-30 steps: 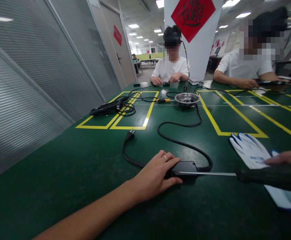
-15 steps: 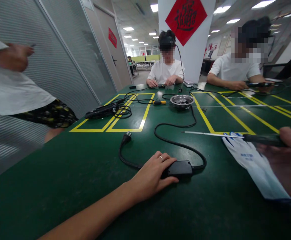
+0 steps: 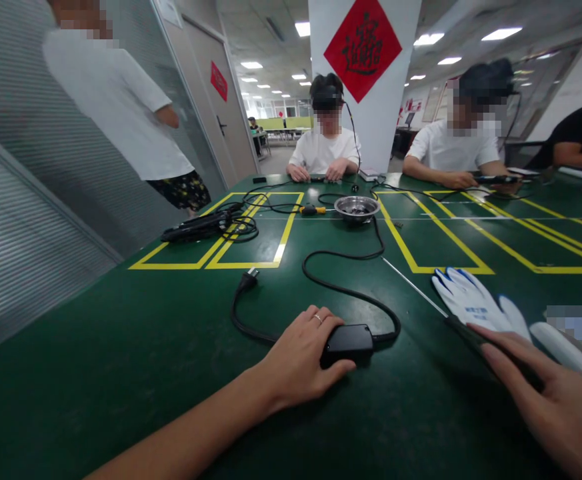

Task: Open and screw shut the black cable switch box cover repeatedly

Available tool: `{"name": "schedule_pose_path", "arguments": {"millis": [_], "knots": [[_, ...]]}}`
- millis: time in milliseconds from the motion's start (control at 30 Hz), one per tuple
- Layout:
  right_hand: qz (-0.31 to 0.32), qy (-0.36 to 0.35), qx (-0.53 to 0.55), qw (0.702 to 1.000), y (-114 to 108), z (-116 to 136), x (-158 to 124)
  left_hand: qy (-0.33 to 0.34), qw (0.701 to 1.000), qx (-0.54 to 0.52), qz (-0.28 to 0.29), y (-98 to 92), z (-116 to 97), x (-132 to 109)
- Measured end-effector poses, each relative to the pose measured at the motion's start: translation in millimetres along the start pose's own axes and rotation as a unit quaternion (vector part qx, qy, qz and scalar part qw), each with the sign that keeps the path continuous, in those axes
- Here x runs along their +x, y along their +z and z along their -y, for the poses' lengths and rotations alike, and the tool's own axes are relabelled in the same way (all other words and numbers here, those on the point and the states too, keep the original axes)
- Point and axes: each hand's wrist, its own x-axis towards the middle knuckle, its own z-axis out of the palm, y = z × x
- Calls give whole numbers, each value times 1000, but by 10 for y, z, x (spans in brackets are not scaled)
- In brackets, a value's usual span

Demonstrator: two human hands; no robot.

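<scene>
My left hand (image 3: 301, 360) is closed over one end of a black power adapter box (image 3: 355, 341), thumb on the near side and fingers across the top and far side. From the box a short cord leads to a black plug (image 3: 247, 280); a longer black cable (image 3: 343, 285) winds off toward the metal bowl. In my right hand (image 3: 545, 393) is a long screwdriver (image 3: 458, 327) with a dark handle. Its thin shaft points forward and left, the tip near the cable and apart from the adapter. A white and blue glove (image 3: 478, 303) lies just beyond that hand.
A metal bowl (image 3: 357, 217) with small dark parts stands mid-table. Beside it lies a yellow-and-black screwdriver (image 3: 313, 210). Coiled black cables (image 3: 201, 225) lie at the left within yellow tape. Two people in white shirts sit across the table; another person (image 3: 121, 113) stands at the left.
The screwdriver has swung from lying nearly level to slanting, its handle now lower and nearer me. My left hand stays on the adapter. The person at the left has moved farther off.
</scene>
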Motion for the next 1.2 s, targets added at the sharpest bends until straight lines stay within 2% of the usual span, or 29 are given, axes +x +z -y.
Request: {"name": "schedule_pose_path", "arguments": {"millis": [67, 133, 233, 333, 400, 500, 633, 833, 1000, 1200], "knots": [[-43, -115, -129, 984, 46, 10, 13, 8, 1000, 1, 0, 29, -11, 17], [-51, -170, -190, 966, 112, -52, 23, 15, 1000, 6, -5, 10, -6, 29], [-31, -187, -231, 954, 203, -217, 35, -7, 998, 39, -50, -137, 62, 25], [-9, -193, -244, 950, 250, -333, 50, -70, 986, 91, -124, -354, 224, 5], [-3, -189, -245, 951, 260, -347, 53, -119, 972, 127, -160, -474, 370, -7], [-3, -180, -246, 952, 260, -310, 34, -177, 953, 171, -178, -560, 605, -20], [7, -166, -245, 955, 250, -291, 10, -230, 942, 191, -150, -504, 904, -19], [7, -174, -247, 953, 253, -327, 24, -233, 950, 162, -132, -346, 1205, 1], [-12, -191, -249, 949, 262, -293, 18, -232, 951, 125, -159, -309, 1259, 21], [-10, -187, -257, 948, 263, -305, 8, -201, 953, 116, -193, -329, 1197, 22]]}}
